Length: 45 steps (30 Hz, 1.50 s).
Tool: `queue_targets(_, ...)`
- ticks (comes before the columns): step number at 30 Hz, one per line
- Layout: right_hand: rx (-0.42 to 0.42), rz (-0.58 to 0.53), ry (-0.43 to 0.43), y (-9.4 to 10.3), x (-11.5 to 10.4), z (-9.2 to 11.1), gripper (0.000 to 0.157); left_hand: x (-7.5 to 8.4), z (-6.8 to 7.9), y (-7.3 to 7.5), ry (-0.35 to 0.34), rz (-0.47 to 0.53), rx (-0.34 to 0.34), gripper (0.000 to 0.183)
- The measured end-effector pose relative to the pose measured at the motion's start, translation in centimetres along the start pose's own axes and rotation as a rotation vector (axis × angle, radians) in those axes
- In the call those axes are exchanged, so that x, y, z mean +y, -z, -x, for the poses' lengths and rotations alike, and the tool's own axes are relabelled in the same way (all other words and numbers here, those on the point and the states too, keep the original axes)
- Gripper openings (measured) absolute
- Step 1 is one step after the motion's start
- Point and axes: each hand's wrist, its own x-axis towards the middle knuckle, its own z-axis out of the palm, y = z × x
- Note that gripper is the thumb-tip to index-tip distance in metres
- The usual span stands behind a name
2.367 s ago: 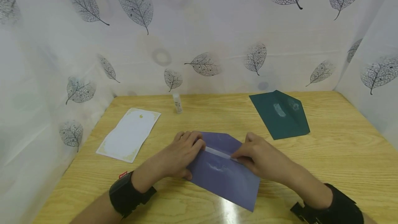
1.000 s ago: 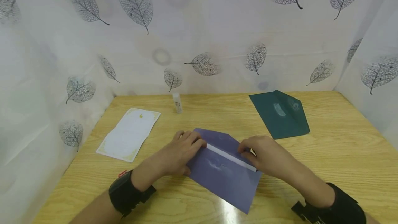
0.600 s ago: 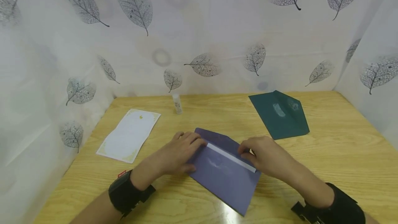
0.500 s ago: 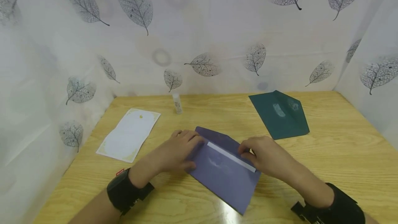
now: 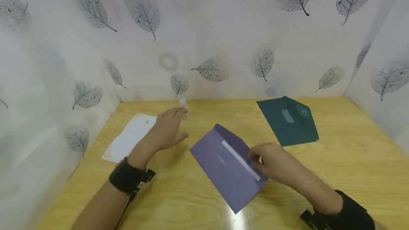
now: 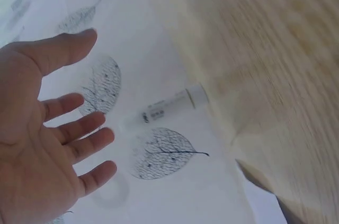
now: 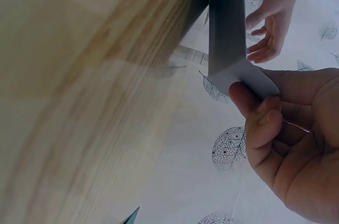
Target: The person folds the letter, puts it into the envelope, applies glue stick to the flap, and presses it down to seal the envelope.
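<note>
My right hand (image 5: 274,160) pinches the flap edge of a purple envelope (image 5: 220,166) at its right end. The flap stands partly raised, and a white strip (image 5: 236,157) runs just below the fold. The right wrist view shows thumb and fingers on the corner of the envelope (image 7: 228,33). Off to the left, my left hand (image 5: 166,129) is stretched over the table, fingers spread and nothing in them. Just beyond its fingertips stands a small white glue stick (image 5: 183,103), partly covered by them; its printed tube (image 6: 164,110) shows fully in the left wrist view.
A white sheet with yellow corner patterns (image 5: 126,139) lies at the left, partly behind my left hand. A dark green envelope (image 5: 289,125) lies at the back right with its flap up. Behind the wooden table (image 5: 179,194) hangs a leaf-print curtain (image 5: 236,24).
My left hand has let go of the envelope's left end and moved up and left to the glue stick. The envelope has turned slightly, its left end swinging away; the right hand keeps its pinch.
</note>
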Motion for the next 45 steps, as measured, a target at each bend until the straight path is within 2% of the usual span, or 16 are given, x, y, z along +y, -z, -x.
queue_targets(6, -0.066, -0.034, -0.037, -0.3, 0.2, 0.7, 0.014, -1.3, -2.2, -1.8, 0.128, -0.029, 0.038, 0.078)
queue_targets(11, -0.101, -0.001, -0.027, -0.6, 0.1, 0.5, 0.013, -2.0, -3.0, -2.5, 0.196, -0.082, 0.031, 0.086)
queue_targets(18, -0.132, 0.041, -0.063, 0.0, -0.1, 0.4, 0.013, -2.7, -3.7, -2.7, 0.121, -0.039, -0.022, 0.099)
queue_targets(22, -0.149, 0.022, -0.058, 0.0, -0.1, 0.4, 0.013, -2.9, -3.6, -2.7, 0.133, -0.014, -0.075, 0.097)
queue_targets(25, -0.155, 0.019, -0.063, -0.1, -0.2, 0.4, 0.013, -2.8, -3.6, -2.7, 0.138, -0.013, -0.084, 0.093)
queue_targets(28, -0.159, 0.017, -0.06, -0.1, -0.1, 0.4, 0.014, -2.7, -3.7, -2.7, 0.121, -0.008, -0.028, 0.082)
queue_targets(33, -0.178, 0.016, -0.039, 0.0, 0.2, 0.4, 0.014, -2.4, -3.8, -2.4, 0.041, 0.024, 0.132, 0.052)
queue_targets(35, -0.187, 0.022, -0.035, 0.0, 0.3, 0.4, 0.014, -2.3, -3.7, -2.3, 0.029, 0.051, 0.168, 0.043)
queue_targets(38, -0.195, 0.028, -0.027, -0.1, 0.3, 0.4, 0.014, -2.2, -3.6, -2.1, 0.043, 0.09, 0.178, 0.035)
queue_targets(41, -0.197, 0.021, -0.013, -0.1, 0.3, 0.4, 0.013, -2.2, -3.5, -2.0, 0.068, 0.112, 0.165, 0.034)
queue_targets(45, -0.199, 0.02, -0.017, -0.3, 0.3, 0.4, 0.014, -2.0, -3.3, -1.8, 0.053, 0.124, 0.143, 0.033)
